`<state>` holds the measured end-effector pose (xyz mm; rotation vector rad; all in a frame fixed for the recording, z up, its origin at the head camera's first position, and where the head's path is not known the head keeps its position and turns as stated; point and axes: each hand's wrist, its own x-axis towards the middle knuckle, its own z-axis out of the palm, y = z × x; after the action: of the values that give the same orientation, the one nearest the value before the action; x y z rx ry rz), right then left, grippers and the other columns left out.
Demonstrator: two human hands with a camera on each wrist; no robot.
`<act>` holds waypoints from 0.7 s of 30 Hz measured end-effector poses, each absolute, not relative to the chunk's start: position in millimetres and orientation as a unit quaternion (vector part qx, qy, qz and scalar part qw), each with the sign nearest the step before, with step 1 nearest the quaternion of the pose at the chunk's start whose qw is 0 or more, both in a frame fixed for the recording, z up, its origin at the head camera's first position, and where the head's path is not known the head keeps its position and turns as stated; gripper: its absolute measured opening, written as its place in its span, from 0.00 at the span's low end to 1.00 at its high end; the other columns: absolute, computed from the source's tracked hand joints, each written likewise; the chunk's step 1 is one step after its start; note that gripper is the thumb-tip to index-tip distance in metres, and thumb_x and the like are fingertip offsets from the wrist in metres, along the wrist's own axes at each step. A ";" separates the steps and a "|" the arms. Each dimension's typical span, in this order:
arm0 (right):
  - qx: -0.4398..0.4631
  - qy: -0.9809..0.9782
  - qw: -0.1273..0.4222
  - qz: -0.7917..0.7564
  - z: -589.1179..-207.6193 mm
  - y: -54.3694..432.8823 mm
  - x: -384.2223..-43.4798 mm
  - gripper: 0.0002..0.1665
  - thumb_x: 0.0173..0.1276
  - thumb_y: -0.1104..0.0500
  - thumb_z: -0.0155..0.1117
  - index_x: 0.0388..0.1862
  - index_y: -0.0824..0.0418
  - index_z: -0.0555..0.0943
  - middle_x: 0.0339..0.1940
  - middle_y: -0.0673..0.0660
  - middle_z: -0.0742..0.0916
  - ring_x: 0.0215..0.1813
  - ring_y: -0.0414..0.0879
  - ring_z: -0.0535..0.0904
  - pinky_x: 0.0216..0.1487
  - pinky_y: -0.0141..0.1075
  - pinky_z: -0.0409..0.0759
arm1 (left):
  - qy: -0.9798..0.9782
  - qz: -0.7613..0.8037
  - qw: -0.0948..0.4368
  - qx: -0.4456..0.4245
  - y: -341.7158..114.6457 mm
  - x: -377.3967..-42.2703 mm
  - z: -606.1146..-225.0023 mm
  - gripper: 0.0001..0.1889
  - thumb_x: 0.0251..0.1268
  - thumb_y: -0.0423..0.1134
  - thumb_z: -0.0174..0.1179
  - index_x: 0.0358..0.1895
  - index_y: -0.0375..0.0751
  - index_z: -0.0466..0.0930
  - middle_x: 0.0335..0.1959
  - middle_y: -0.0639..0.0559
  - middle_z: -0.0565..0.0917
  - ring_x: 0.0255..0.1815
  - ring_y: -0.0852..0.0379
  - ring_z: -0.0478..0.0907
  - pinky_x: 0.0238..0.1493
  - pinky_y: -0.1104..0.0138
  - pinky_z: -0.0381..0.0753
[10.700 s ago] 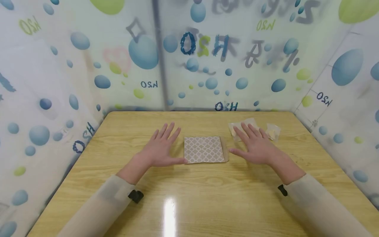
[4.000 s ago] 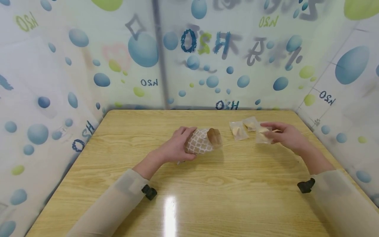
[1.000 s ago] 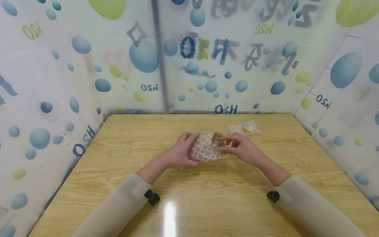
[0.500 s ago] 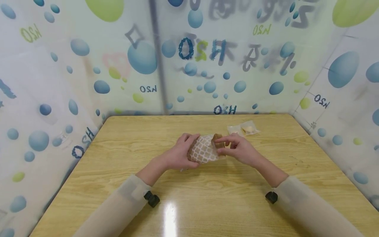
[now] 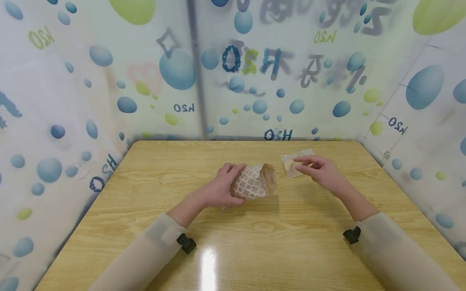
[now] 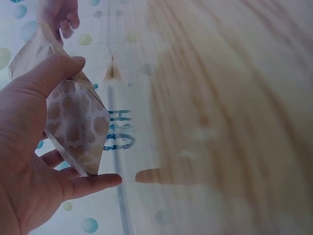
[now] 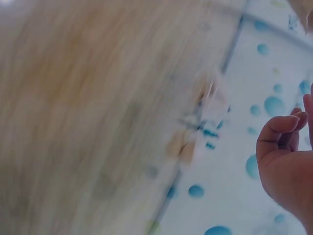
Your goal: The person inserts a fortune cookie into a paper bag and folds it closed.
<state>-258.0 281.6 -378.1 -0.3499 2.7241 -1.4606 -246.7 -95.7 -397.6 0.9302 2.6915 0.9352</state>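
Note:
My left hand (image 5: 220, 186) grips a brown paper bag (image 5: 249, 182) with a white lattice print, thumb on one side and fingers on the other. The bag's mouth (image 5: 268, 178) gapes toward the right. My right hand (image 5: 324, 171) hovers by two small clear packets, thumb and forefinger apart with nothing between them. One packet (image 5: 289, 166) lies nearer; the other packet (image 5: 306, 152) is behind it, partly covered by my fingers. In the right wrist view each packet (image 7: 182, 147) shows a tan folded piece like a fortune cookie. The bag's inside is mostly hidden.
A wooden table (image 5: 182, 242) spans the view, with printed curtain-like walls (image 5: 236, 109) behind it and on both sides. Black wrist cameras sit at the left cuff (image 5: 187, 243) and the right cuff (image 5: 352, 234).
My right hand has left the bag's mouth and moved right to the packets. Three packets were visible four seconds ago, two now. The bag, flat at first, is held with its mouth spread.

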 end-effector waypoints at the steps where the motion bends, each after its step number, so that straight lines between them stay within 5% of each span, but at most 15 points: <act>1: -0.104 0.875 0.014 -0.472 -378.6 287.9 -261.2 0.29 0.81 0.44 0.70 0.73 0.57 0.84 0.35 0.51 0.81 0.27 0.43 0.68 0.29 0.38 0.71 | 0.896 0.310 0.073 0.310 -95.8 -246.9 -397.4 0.59 0.61 0.47 0.81 0.90 0.45 0.51 0.80 0.36 0.61 0.78 0.39 0.63 0.79 0.42 0.72; 6: -0.073 0.875 0.004 -0.479 -383.8 315.6 -279.9 0.30 0.82 0.45 0.68 0.74 0.59 0.82 0.37 0.40 0.82 0.29 0.42 0.70 0.33 0.38 0.73 | 0.895 0.309 0.075 0.313 -96.3 -248.2 -397.7 0.59 0.61 0.47 0.81 0.90 0.44 0.51 0.80 0.36 0.61 0.77 0.38 0.63 0.78 0.42 0.72; 12: -0.045 0.888 0.015 -0.457 -382.5 333.9 -302.1 0.35 0.83 0.40 0.65 0.77 0.60 0.80 0.43 0.46 0.82 0.35 0.46 0.71 0.40 0.40 0.75 | 0.893 0.311 0.075 0.316 -97.0 -249.5 -398.0 0.59 0.61 0.47 0.81 0.90 0.45 0.51 0.80 0.36 0.61 0.77 0.39 0.63 0.78 0.42 0.72; 16: -0.036 0.900 0.035 -0.433 -384.7 340.0 -316.9 0.35 0.85 0.40 0.62 0.79 0.60 0.78 0.63 0.56 0.85 0.58 0.54 0.77 0.56 0.45 0.77 | 0.892 0.312 0.073 0.318 -97.2 -249.3 -397.8 0.59 0.61 0.47 0.81 0.90 0.45 0.51 0.79 0.35 0.61 0.77 0.39 0.63 0.78 0.42 0.72; 21: -0.026 0.902 0.059 -0.428 -390.2 345.8 -331.2 0.35 0.87 0.42 0.60 0.82 0.61 0.75 0.84 0.67 0.74 0.83 0.67 0.67 0.78 0.62 0.69 | 0.892 0.314 0.072 0.318 -97.5 -249.8 -398.2 0.59 0.61 0.47 0.81 0.90 0.44 0.51 0.79 0.35 0.62 0.77 0.38 0.64 0.78 0.42 0.73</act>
<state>-331.2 345.8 -390.2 -0.0774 2.7308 -1.2952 -249.8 -97.5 -398.2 0.9561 2.6802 0.9448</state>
